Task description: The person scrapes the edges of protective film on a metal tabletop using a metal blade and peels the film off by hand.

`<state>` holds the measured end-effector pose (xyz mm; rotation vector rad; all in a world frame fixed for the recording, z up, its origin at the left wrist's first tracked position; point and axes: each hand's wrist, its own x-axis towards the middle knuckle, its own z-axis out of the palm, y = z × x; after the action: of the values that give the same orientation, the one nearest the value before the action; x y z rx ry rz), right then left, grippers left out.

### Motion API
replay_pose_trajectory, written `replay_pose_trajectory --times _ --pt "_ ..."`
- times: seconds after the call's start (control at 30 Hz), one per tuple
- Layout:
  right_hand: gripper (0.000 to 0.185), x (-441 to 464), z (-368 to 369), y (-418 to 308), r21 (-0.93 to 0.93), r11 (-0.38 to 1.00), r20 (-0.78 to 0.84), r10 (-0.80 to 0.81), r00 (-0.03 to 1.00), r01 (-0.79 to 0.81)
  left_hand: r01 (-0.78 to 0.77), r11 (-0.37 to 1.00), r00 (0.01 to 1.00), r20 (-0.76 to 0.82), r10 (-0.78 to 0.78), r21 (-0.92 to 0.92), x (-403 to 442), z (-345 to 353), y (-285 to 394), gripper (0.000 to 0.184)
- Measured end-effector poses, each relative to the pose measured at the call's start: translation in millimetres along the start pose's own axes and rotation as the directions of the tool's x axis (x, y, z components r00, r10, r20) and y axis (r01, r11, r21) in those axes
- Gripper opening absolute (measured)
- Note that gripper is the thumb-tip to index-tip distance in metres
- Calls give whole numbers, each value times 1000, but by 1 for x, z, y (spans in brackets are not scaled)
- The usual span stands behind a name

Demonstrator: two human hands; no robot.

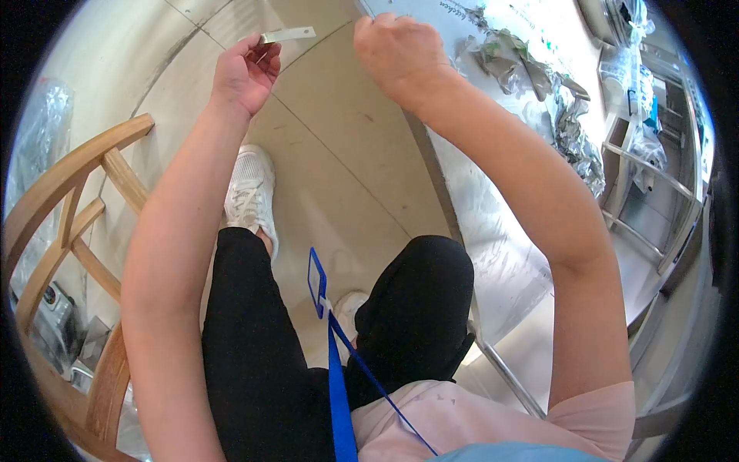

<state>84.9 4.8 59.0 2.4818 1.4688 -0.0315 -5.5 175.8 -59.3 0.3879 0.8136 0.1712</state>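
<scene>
My left hand (248, 75) is raised over the tiled floor, its thumb and fingers pinching a flat, pale metal strip (289, 35) with a small hole near its far end. The strip points to the right, toward my other hand. At the corner of the silvery table, my right hand (402, 55) is curled closed with its back to me. Its fingertips are turned away, so anything inside them is hidden. A gap separates the two hands.
Crumpled clear and silvery wrapping (573, 115) lies on the table (500, 231) at right. A wooden chair (115, 158) stands at left beside plastic-wrapped items. A metal rack (654, 177) is at far right. A blue lanyard with a badge (316, 282) hangs before my legs.
</scene>
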Motion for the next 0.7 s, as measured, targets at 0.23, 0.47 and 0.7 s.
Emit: replay_pose_trajectory --times 0.23,0.47,0.7 --pt "12 21 15 26 95 992 -147 101 984 -88 96 995 971 215 -100 32 2 -7 1 13" --pt "33 -80 -4 6 825 119 395 577 715 -552 178 896 809 458 -369 408 -30 33 -24 13" --pt "28 -112 20 -59 521 -797 784 304 541 -307 -59 655 671 515 -533 754 -33 54 -37 17"
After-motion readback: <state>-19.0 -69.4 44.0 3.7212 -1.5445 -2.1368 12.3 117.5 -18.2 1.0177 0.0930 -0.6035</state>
